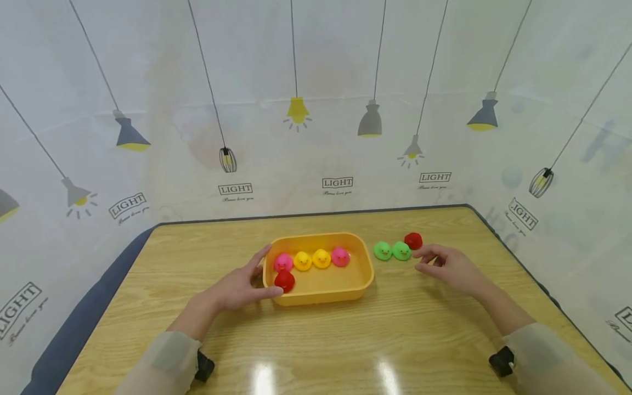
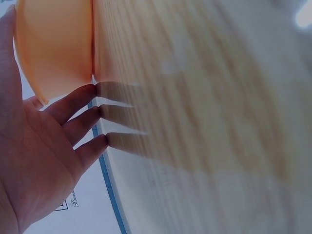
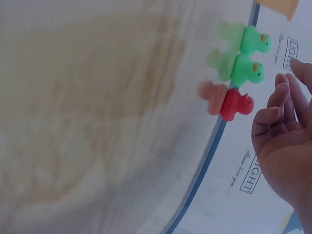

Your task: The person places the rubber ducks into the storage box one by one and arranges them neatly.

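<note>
An orange-yellow plastic tray stands on the table, holding pink rubber ducks and yellow rubber ducks in a row, with a red duck in its front left corner. My left hand grips the tray's left end, thumb over the front rim and fingers at the far side; its lower fingertips meet the tabletop. To the right of the tray sit two green ducks and another red duck. Beside these my right hand hovers with loosely curled fingers, nothing between them.
The wood-grain table reaches back to a pale curtain printed with hanging lamps. Dark blue edging runs along the table's far edge. A black wrist strap part shows at the right sleeve.
</note>
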Motion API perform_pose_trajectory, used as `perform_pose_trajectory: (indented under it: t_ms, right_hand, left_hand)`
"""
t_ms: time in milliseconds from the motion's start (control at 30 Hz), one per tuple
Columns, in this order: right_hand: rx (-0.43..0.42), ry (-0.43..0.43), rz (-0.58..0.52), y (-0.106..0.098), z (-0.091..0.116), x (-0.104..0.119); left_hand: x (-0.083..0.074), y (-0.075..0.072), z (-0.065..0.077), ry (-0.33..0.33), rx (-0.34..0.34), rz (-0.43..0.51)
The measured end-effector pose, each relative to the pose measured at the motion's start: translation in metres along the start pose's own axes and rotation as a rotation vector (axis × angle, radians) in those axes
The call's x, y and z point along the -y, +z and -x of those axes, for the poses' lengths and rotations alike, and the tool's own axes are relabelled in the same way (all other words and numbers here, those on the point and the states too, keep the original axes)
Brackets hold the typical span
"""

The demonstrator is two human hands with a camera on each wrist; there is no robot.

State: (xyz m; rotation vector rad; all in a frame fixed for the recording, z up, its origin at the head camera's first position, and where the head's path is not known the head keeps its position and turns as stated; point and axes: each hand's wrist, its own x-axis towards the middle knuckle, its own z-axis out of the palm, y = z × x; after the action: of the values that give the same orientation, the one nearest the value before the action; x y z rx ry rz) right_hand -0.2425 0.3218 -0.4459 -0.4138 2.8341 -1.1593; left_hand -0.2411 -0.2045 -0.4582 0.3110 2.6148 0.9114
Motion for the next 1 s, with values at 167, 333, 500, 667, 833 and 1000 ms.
perform_pose_trajectory:
  t_ms: [167,333,500,667,833,1000]
  right_hand:
    - [-0.017,0.045,0.007,-0.008,-0.009,-0.009]
    - [-0.016,0.076,-0.023,-0.011,-0.020,-0.016]
    - [-0.025,0.096,-0.029,-0.011,-0.032,-0.024]
    - [-0.048,0.132,-0.013,-0.011,-0.046,-0.032]
    - [-0.047,0.154,-0.006,-0.011,-0.058,-0.034]
    - [-0.048,0.180,-0.035,-0.006,-0.066,-0.035]
  left_hand:
    - [0.000,-0.001,0.001,0.003,0.000,0.026]
    - [0.001,-0.001,0.002,0.009,0.003,0.035]
    - [0.001,-0.001,0.002,0.011,-0.002,0.026]
    - [0.000,-0.001,0.001,0.019,-0.007,0.017]
    - [0.001,-0.001,0.001,0.024,-0.006,0.012]
    - [0.003,0.000,0.000,0.025,-0.006,0.011]
